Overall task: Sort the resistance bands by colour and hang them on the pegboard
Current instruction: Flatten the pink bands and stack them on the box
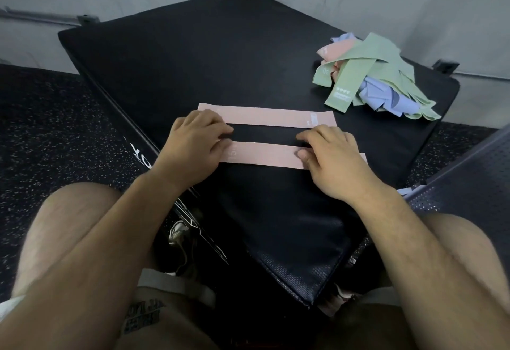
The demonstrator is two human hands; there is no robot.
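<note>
Lying parallel on the pad (pixel 220 59): two flat pink bands (pixel 265 115). Left hand (pixel 193 139) and right hand (pixel 336 162) press them, fingers relaxed, gripping nothing.

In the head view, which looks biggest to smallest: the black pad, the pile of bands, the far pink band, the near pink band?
1. Black pad, largest by far.
2. Pile of bands.
3. Far pink band and near pink band: alike; left hand and right hand cover the near one's ends, so unranked.
</note>
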